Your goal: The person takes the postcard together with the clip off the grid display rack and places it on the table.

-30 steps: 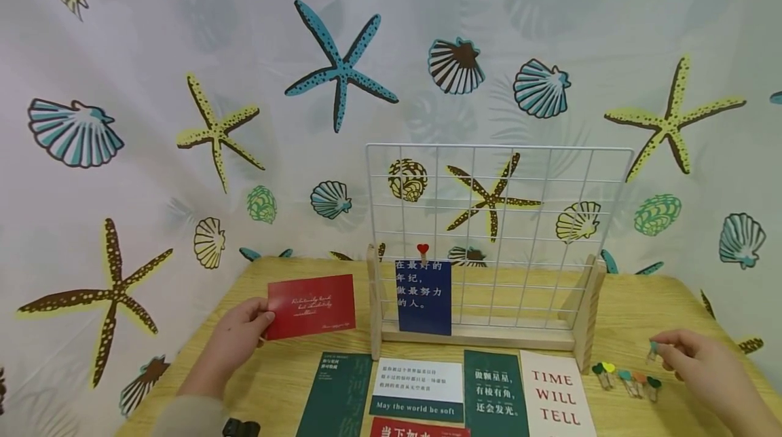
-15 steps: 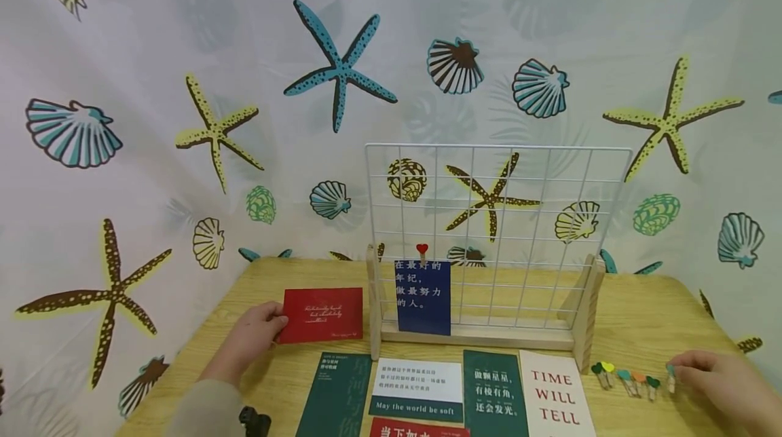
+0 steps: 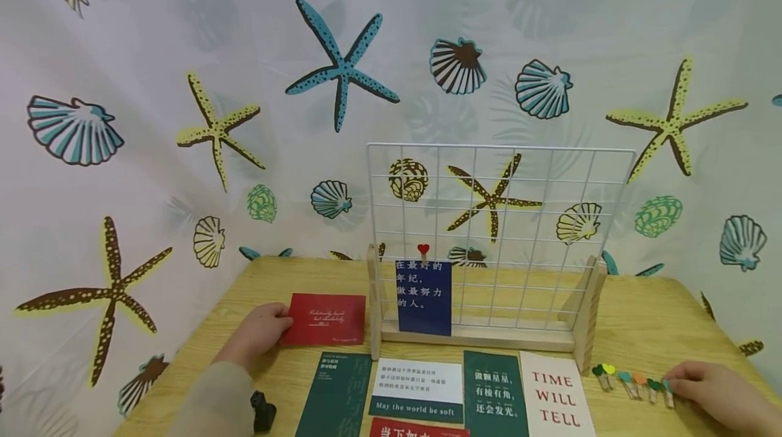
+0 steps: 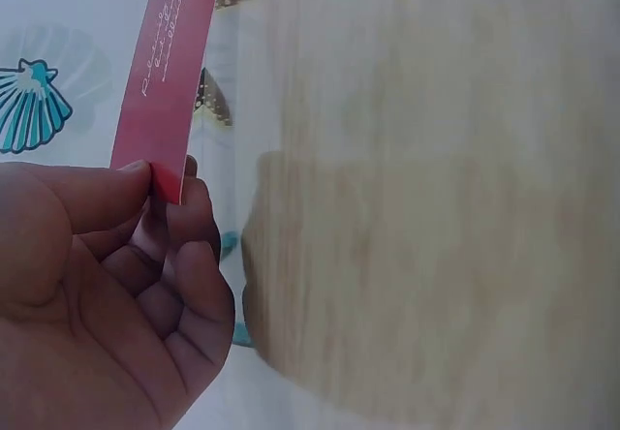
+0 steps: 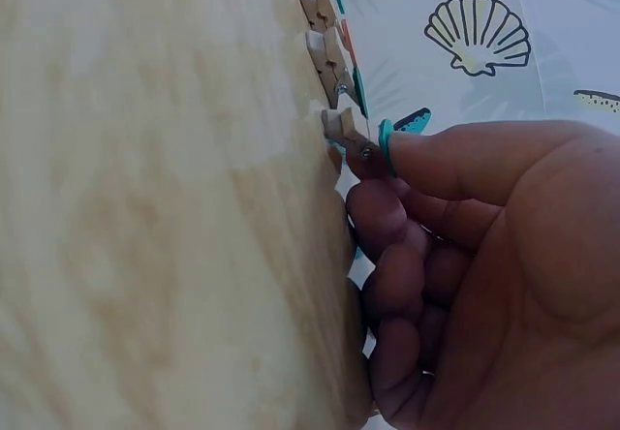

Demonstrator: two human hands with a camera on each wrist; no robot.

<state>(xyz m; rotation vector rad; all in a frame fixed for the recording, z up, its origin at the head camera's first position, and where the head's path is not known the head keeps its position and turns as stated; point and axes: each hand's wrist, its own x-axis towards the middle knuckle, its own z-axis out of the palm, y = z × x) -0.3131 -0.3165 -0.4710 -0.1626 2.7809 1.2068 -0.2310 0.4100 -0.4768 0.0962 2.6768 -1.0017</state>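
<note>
In the head view my left hand (image 3: 258,334) pinches the left edge of a red card (image 3: 332,315) with white script, low over the table's left side. The left wrist view has thumb and fingertips on the end of this card (image 4: 160,110). On the right, my right hand (image 3: 711,393) holds a small wooden clothespin (image 3: 668,393) with a teal heart at the end of a row of heart clothespins (image 3: 635,386). In the right wrist view, thumb and fingers pinch the clothespin (image 5: 351,132) by its heart end; its tip is close to the tabletop.
A white wire grid (image 3: 507,206) stands in a wooden base (image 3: 482,336). A blue card (image 3: 424,301) hangs on it from a red-heart clothespin (image 3: 423,252). Several cards, such as a dark green one (image 3: 332,396) and a white one (image 3: 556,393), lie in front.
My left hand has carried the red card right and down, nearer the grid's left leg. My right hand has lowered the teal-heart clothespin to the end of the clothespin row.
</note>
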